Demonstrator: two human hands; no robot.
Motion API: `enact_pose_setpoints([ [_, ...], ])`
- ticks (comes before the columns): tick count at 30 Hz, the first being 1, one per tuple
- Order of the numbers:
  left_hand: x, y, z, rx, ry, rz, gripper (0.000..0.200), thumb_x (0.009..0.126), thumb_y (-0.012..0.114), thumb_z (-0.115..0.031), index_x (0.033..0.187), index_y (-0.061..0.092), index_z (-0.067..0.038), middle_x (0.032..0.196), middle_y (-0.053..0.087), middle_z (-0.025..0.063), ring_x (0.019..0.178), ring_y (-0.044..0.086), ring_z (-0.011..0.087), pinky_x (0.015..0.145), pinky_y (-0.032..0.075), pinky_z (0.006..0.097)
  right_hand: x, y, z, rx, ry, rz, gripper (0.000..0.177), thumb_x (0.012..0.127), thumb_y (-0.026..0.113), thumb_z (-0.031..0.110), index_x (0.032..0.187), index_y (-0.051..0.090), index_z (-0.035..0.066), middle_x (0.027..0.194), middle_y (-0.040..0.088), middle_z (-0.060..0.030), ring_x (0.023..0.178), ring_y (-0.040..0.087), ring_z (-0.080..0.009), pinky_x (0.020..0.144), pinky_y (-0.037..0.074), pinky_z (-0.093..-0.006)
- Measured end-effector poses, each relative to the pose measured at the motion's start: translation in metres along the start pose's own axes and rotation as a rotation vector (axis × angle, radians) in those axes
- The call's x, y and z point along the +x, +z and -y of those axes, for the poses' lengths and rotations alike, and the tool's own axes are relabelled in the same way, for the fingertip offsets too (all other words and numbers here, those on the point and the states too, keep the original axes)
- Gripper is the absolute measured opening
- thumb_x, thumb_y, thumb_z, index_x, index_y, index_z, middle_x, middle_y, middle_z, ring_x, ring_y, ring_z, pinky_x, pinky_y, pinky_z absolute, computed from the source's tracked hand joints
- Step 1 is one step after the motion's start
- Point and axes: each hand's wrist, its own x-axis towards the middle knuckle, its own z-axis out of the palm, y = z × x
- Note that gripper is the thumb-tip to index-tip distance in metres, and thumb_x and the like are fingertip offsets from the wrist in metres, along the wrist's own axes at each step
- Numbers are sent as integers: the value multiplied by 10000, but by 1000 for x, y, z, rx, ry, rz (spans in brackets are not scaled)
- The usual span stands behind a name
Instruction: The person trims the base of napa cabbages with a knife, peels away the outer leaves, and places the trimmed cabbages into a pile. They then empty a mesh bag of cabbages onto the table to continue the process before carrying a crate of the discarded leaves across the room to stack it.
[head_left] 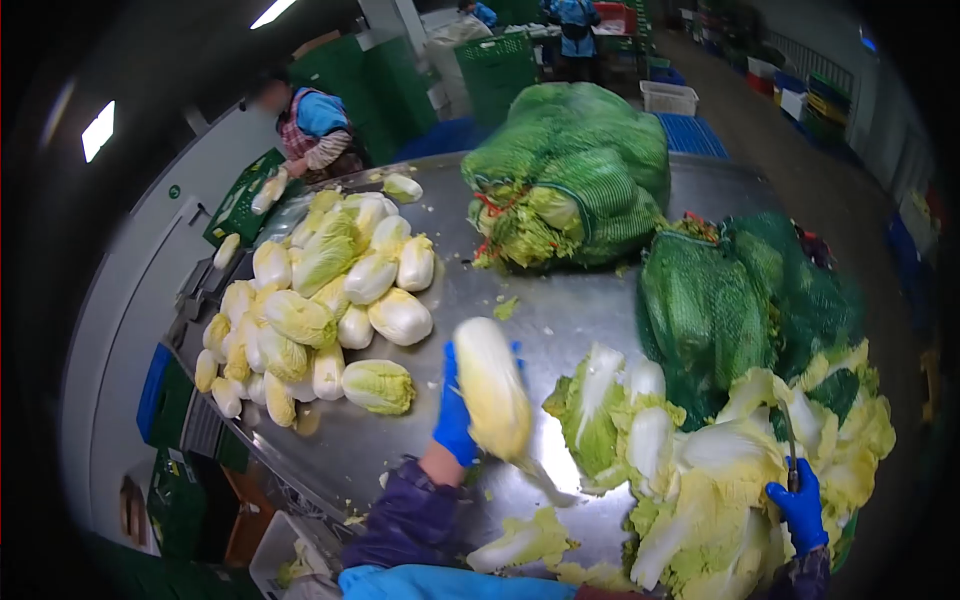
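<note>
My left hand, in a blue glove, holds a trimmed napa cabbage above the metal table; blue fingertips show at the cabbage's far side. At the lower right, my right hand, also gloved in blue, is closed around the handle of a knife, whose blade points away from me. Under and around the knife lies a heap of loose outer leaves. A pile of pale trimmed cabbages lies on the table's left part.
Green net sacks of cabbages stand at the table's back, with another green net on the right. A co-worker holds a cabbage beside a green crate at the back left. A white bin stands at the lower left.
</note>
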Motion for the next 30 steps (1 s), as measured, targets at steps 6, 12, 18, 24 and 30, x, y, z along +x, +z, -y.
enact_pose_setpoints([
  [6, 22, -41, -219, 465, 627, -307, 590, 857, 473, -476, 1291, 387, -86, 1267, 465, 125, 1188, 405, 306, 980, 365, 435, -7, -29, 9, -23, 256, 76, 495, 683, 687, 130, 1116, 492, -10, 983, 534, -65, 867, 501, -141, 787, 414, -270],
  [12, 64, 19, -316, 120, 303, 206, 542, 862, 547, -292, 1209, 393, 95, 1245, 458, 213, 1049, 518, 286, 893, 463, 334, -16, -22, -43, 7, 126, -218, 516, 679, 736, 204, 1097, 527, -14, 937, 566, -67, 851, 505, -142, 772, 423, -304],
  [18, 120, 122, -72, 842, 108, 28, 456, 881, 512, -258, 1296, 403, -105, 1204, 528, 76, 837, 589, 153, 672, 481, 234, -24, -7, 38, -213, 296, 178, 504, 738, 666, 401, 1042, 561, 13, 838, 624, -132, 705, 600, -226, 620, 462, -365],
  [24, 129, 173, 170, 1083, -270, 611, 461, 844, 560, -213, 1267, 439, -76, 1141, 558, 79, 948, 560, 128, 809, 456, 252, -42, 37, 56, -514, 65, 446, 408, 810, 523, 481, 964, 523, 104, 837, 627, -137, 745, 598, -354, 648, 471, -435],
  [30, 159, 133, 276, 2074, 577, 1200, 548, 817, 566, -279, 1295, 392, -75, 1012, 573, 117, 876, 569, 243, 862, 383, 403, -25, -1, 83, -203, 16, 586, 451, 775, 593, 501, 1029, 553, 130, 721, 590, -83, 691, 599, -261, 653, 476, -346],
])
